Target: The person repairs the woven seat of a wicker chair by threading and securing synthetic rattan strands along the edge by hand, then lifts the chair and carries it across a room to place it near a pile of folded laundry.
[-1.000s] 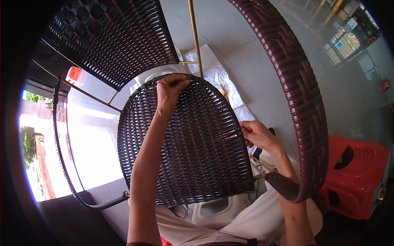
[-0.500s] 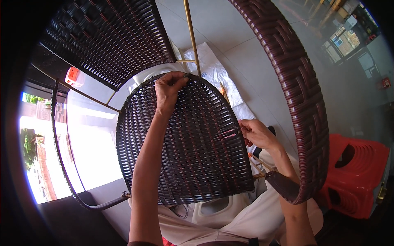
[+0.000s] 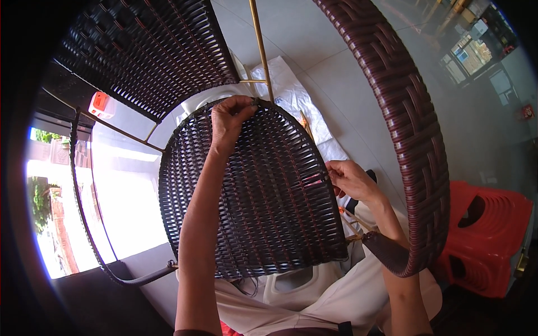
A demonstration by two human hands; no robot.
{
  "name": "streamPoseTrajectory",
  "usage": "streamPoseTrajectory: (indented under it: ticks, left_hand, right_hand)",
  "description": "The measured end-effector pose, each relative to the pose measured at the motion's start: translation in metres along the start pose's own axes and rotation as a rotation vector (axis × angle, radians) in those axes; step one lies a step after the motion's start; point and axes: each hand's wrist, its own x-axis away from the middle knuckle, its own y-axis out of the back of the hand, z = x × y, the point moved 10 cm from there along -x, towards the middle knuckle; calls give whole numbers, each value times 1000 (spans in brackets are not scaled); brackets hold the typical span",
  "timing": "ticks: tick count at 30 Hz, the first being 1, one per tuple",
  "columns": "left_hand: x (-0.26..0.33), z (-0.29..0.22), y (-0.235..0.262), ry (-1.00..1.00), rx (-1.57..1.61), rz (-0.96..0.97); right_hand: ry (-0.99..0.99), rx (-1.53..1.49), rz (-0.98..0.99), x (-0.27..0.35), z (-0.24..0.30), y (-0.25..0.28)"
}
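Observation:
A dark brown woven wicker chair stands before me, its seat (image 3: 263,196) facing up and its backrest (image 3: 151,56) beyond at the upper left. At the far rim of the seat, my left hand (image 3: 230,120) has thumb and fingers pinched together by the edge; what lies between them is too small to make out. My right hand (image 3: 353,180) is at the seat's right edge, its fingers curled and partly hidden at the side. A thin pinkish strip shows in the weave beside those fingertips.
A thick wrapped armrest (image 3: 392,101) curves along the right, a second armrest (image 3: 84,207) along the left. Brass-coloured frame rods (image 3: 260,45) join the parts. A white sack (image 3: 291,92) lies on the grey tiles. Red plastic stools (image 3: 487,241) stand at the right.
My right hand has shifted very slightly upward along the seat's right edge. The left hand stays at the far rim.

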Motion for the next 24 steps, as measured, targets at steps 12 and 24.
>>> streamPoseTrajectory:
  ticks: [12, 24]
  left_hand:
    - [2, -9, -2, -99, -124, -9]
    - [6, -21, -4, -194, -222, -35]
  right_hand:
    - [-17, 23, -2, -2, -4, -2]
    - [8, -60, 58, -3, -8, -4]
